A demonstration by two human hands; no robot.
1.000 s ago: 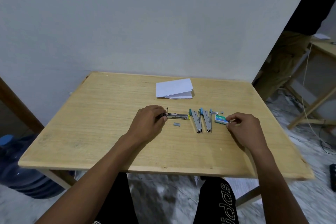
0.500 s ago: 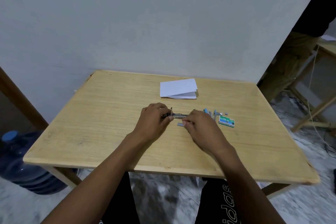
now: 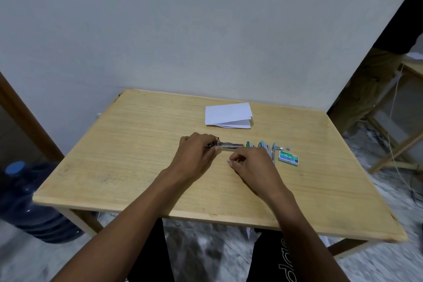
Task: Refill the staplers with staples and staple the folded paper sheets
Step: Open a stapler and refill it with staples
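The right hand [image 3: 250, 165] has left the staple box [image 3: 288, 158] and crossed left. Its grip is now narrowed to a pinch on what looks like a short strip of staples [image 3: 229, 160], just near of the open stapler [image 3: 230, 144]. The left hand [image 3: 199, 152] has its grip curled round that stapler's left end, steadying it on the tabletop [image 3: 137, 155].

The stapler lies mid-table with its long axis running left to right and its yellow tip pointing right toward two other staplers [image 3: 263, 146]. To load well, I judge the strip should be turned parallel to that axis and lowered level into the metal track while the left hold stays firm. The folded paper [image 3: 229, 114] waits on the far side.
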